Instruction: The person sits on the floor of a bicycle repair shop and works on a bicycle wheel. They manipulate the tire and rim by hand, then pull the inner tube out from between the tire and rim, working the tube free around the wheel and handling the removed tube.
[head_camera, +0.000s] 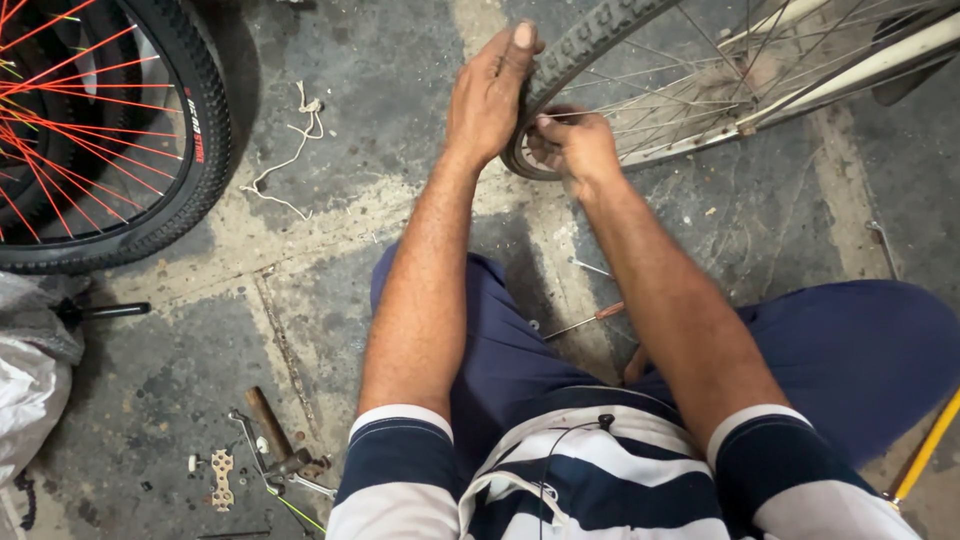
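We press our left hand (490, 92), fingers together, against the tyre (590, 45) while our right hand (572, 145) pinches its edge at the rim (680, 145), where skin could get nipped.

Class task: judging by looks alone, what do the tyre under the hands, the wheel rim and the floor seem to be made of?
Tyre: likely rubber, matte grey, moulded tread blocks. Rim: apparently metal, dull silvery sheen with thin spokes. Floor: probably concrete, rough, stained, patchy grey.
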